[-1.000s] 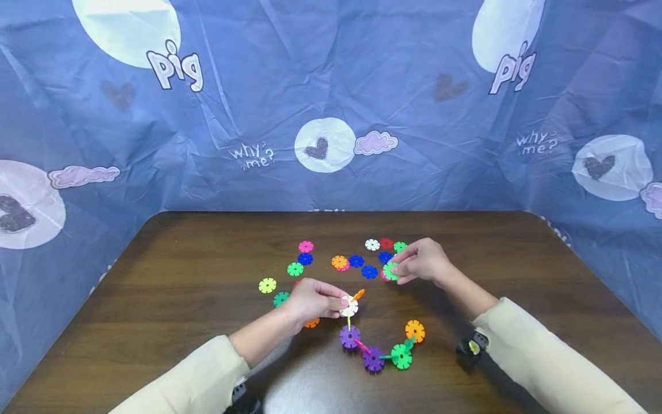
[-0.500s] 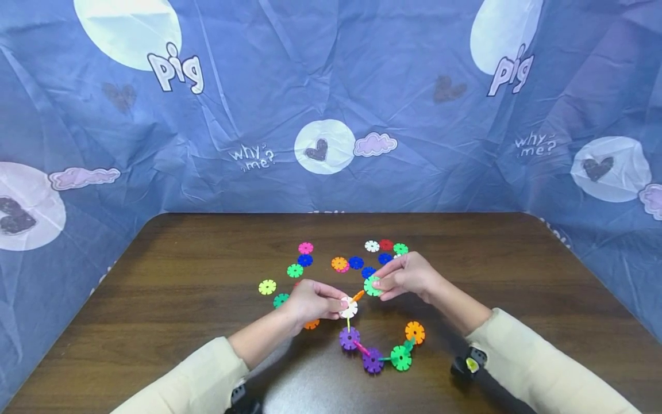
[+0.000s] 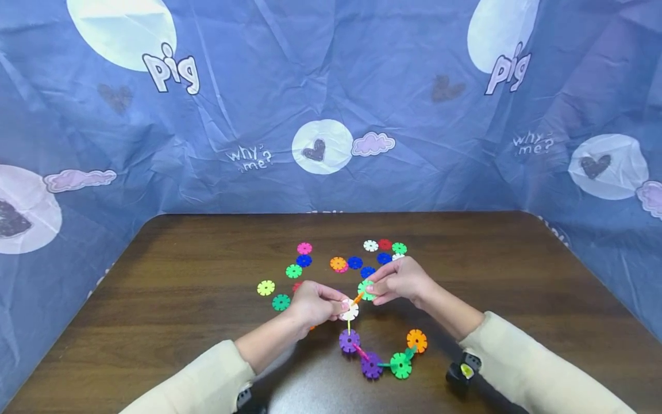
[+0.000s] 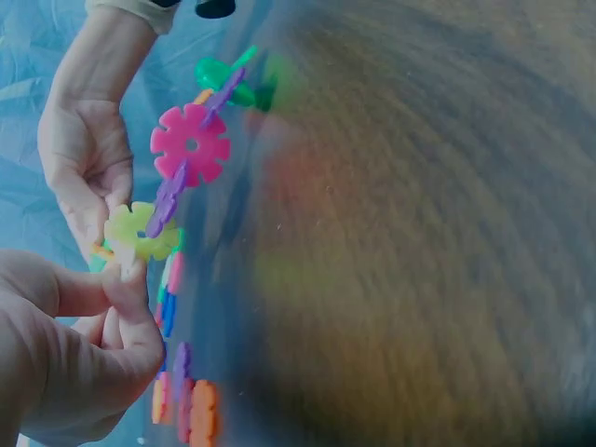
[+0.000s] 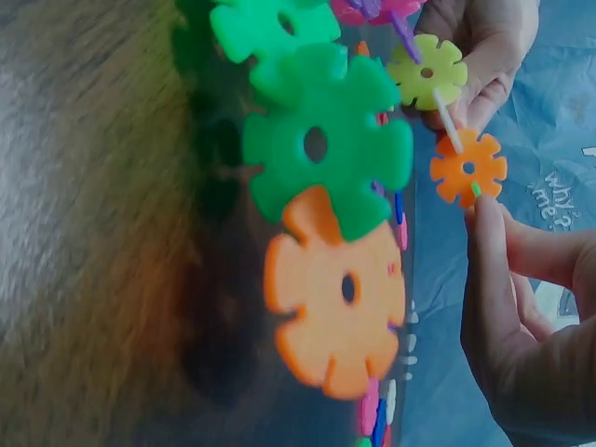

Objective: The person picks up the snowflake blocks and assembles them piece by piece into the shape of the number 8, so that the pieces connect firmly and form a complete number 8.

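My left hand [image 3: 316, 305] pinches a white notched disc [image 3: 350, 310], part of a curved chain of interlocking plastic discs. The chain runs through a yellow disc [image 5: 426, 73], two purple discs [image 3: 349, 341] joined by a pink one [image 4: 191, 145], then green discs [image 3: 401, 365] to an orange disc [image 3: 416, 341] at its end. An orange disc [image 5: 468, 168] sticks out from the white disc's other side. My right hand [image 3: 400, 282] pinches a light green disc [image 3: 365, 290], its edge right at the orange disc's rim in the right wrist view.
Loose discs lie across the brown table [image 3: 207, 253]: a yellow-green one [image 3: 266, 288] and a teal one [image 3: 281, 302] at left, a pink one [image 3: 304, 248] behind. Several blue, white and red discs [image 3: 384, 244] lie beyond the right hand. A blue printed cloth [image 3: 258, 103] hangs behind the table.
My right hand has brought the light green disc left and toward me, from above the loose discs to the orange disc. The left hand stays nearly in place, holding the white disc.
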Demonstrator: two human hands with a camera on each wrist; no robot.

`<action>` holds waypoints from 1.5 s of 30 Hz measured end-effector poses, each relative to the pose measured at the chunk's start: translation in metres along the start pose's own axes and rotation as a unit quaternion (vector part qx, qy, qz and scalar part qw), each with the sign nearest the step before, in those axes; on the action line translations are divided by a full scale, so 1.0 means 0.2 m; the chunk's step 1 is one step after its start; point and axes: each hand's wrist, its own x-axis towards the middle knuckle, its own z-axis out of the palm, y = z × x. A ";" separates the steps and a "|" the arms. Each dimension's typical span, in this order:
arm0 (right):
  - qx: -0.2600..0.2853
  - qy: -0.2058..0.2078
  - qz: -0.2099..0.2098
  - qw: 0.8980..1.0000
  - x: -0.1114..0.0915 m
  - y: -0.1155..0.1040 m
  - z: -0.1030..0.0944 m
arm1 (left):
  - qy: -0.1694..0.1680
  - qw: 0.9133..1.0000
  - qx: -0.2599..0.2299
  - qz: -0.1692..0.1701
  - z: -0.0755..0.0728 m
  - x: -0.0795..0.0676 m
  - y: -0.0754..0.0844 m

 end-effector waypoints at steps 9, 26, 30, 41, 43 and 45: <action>-0.003 -0.016 -0.007 1.000 0.02 -0.01 0.01 | -0.013 0.998 -0.059 -0.013 -0.02 0.00 -0.01; 0.024 -0.078 0.018 0.997 0.03 0.00 0.01 | -0.017 0.999 -0.030 0.017 -0.04 -0.02 0.01; 0.028 -0.082 0.018 0.996 0.03 0.01 0.02 | -0.015 0.998 -0.054 0.012 -0.02 0.01 0.02; 0.030 -0.094 0.010 0.995 0.02 0.02 0.05 | 0.000 0.997 -0.080 -0.003 0.03 0.04 0.01; 0.027 -0.096 0.010 0.995 0.02 0.02 0.05 | 0.000 0.997 -0.080 -0.005 0.03 0.03 0.01; 0.017 -0.100 0.012 0.995 0.03 0.02 0.04 | -0.001 0.997 -0.078 -0.005 0.03 0.03 0.00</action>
